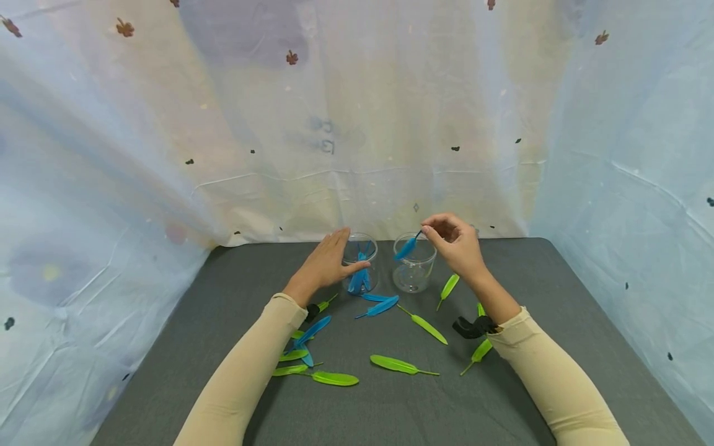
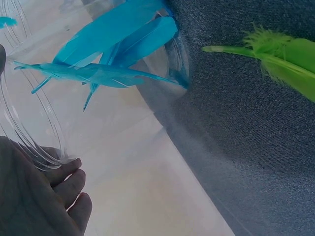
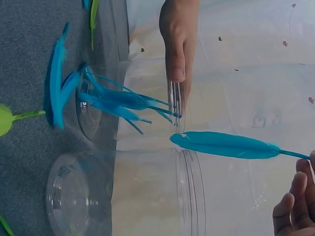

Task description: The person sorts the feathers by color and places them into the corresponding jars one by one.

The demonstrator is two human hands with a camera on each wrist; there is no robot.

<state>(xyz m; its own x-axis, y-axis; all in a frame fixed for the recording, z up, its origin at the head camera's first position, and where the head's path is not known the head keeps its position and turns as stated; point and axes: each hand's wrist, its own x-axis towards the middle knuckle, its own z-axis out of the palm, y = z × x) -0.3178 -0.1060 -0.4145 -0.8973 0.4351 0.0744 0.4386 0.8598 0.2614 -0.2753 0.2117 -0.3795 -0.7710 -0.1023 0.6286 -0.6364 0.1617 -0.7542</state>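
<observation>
My right hand pinches a blue feather by its quill, the vane pointing down to the left over the mouth of the right clear jar. In the right wrist view the held feather lies past the jar rims, its tip toward the left jar. My left hand holds the left clear jar near its rim, thumb on the near side and fingers behind. Several blue feathers stand inside that jar. No feather shows inside the right jar.
Two blue feathers lie in front of the left jar. Green feathers are scattered over the grey table, and a mixed cluster with blue feathers lies beside my left forearm. A patterned curtain hangs behind the jars.
</observation>
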